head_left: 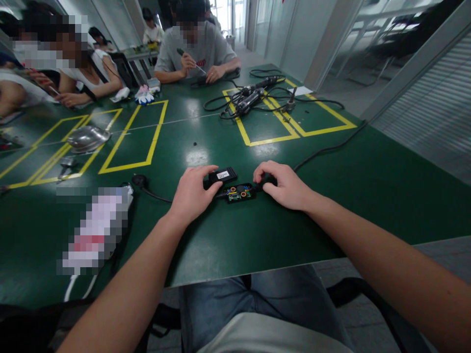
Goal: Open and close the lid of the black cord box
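An open black case [251,195] lies on the green table, with a circuit board, coloured wires and round coils showing inside. My left hand [192,192] is closed with thumb and fingers on the end of a black cover [231,172] that bears a white label. This cover sits just behind the case. At the case's right end, my right hand [286,185] curls its fingers and thumb round the black cable [324,149], partly hiding it. A second cord [157,197] runs from the case's left side, under my left hand, to a black plug [140,181].
A blurred-out pale packet [96,228] lies at the left. Black electric screwdrivers [250,100] with tangled cords are at the back right. A metal bowl-like dish [88,138] and gloves [144,95] lie further left. Across the table, a person [200,54] holds a screwdriver [180,51].
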Available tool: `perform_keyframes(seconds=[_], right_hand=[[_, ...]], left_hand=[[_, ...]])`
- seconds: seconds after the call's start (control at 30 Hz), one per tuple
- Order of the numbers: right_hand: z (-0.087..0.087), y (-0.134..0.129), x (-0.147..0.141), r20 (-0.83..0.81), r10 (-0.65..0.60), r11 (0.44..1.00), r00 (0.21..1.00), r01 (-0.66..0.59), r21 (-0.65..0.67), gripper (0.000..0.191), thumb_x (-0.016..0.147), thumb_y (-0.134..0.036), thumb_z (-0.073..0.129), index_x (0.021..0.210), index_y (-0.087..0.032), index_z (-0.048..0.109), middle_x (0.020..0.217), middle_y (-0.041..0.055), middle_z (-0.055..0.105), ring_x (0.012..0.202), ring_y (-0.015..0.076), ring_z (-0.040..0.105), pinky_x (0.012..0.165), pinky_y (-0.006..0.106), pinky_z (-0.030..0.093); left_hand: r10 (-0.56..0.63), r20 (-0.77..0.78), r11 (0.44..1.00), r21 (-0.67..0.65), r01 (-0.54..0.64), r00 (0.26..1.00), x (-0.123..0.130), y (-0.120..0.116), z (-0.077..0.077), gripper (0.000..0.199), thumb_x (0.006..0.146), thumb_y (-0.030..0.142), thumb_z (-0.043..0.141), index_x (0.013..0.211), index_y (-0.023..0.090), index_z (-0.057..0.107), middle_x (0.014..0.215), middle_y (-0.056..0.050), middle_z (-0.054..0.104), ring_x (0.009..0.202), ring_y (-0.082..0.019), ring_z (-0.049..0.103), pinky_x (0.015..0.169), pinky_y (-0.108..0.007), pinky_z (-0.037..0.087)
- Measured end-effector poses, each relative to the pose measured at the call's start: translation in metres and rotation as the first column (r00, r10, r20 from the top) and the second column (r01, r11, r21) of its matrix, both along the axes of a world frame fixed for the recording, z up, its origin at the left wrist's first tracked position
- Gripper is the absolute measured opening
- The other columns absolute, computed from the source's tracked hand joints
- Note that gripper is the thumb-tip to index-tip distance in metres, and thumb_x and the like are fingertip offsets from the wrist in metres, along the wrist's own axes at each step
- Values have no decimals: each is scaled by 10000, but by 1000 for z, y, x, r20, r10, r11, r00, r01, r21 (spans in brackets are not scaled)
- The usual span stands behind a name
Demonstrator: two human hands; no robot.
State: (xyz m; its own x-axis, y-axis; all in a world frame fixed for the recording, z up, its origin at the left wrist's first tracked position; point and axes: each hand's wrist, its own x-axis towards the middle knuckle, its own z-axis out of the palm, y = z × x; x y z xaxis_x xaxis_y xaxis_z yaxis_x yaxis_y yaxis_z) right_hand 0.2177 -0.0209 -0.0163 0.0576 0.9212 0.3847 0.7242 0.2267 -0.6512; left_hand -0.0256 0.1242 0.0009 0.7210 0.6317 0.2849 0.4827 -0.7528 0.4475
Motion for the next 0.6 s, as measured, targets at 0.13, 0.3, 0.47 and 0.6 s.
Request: perform_keyframes(seconds=[0.13, 0.3, 0.47, 0.6], right_hand=[[1, 0, -3, -37, -1, 1000, 999, 0, -15, 241, 759, -119, 581, 959, -249, 612, 921, 40, 733, 861, 252, 655, 800, 384, 498], [2, -1, -3, -62, 20, 999, 998, -22, -32, 317, 755, -107, 579, 1037, -243, 627, 952, 41, 756, 861, 241, 670, 806, 378, 517], [2, -1, -5, -10, 40, 999, 999, -40, -17, 205, 842, -153, 633, 1019, -231, 698, 953, 58, 775, 865, 246, 685, 827, 395, 539], [3, -1, -8, 27, 30, 1000, 999, -31, 6, 79, 951, -295, 716, 992, -235, 748, 931, 58, 788, 844, 243, 693, 821, 397, 550]], left_hand=[[-166, 112, 986, 12, 166, 980, -2, -8, 6, 342, 1024, 350, 749, 1338, 219, 790, 1264, -89, 826, 1171, -300, 707, 1072, -498, 582], [-358, 51, 933, -33, 359, 933, -2, -14, 8, 323, 991, 363, 765, 1272, 213, 822, 1198, -85, 829, 1103, -290, 698, 1030, -478, 581], [-350, 9, 935, -66, 349, 937, -1, -13, 7, 327, 977, 360, 772, 1271, 224, 819, 1190, -75, 825, 1084, -288, 694, 1019, -478, 576], [-354, 6, 932, -79, 354, 935, -1, -13, 6, 329, 971, 354, 793, 1274, 226, 811, 1179, -69, 823, 1068, -280, 700, 1020, -474, 573]])
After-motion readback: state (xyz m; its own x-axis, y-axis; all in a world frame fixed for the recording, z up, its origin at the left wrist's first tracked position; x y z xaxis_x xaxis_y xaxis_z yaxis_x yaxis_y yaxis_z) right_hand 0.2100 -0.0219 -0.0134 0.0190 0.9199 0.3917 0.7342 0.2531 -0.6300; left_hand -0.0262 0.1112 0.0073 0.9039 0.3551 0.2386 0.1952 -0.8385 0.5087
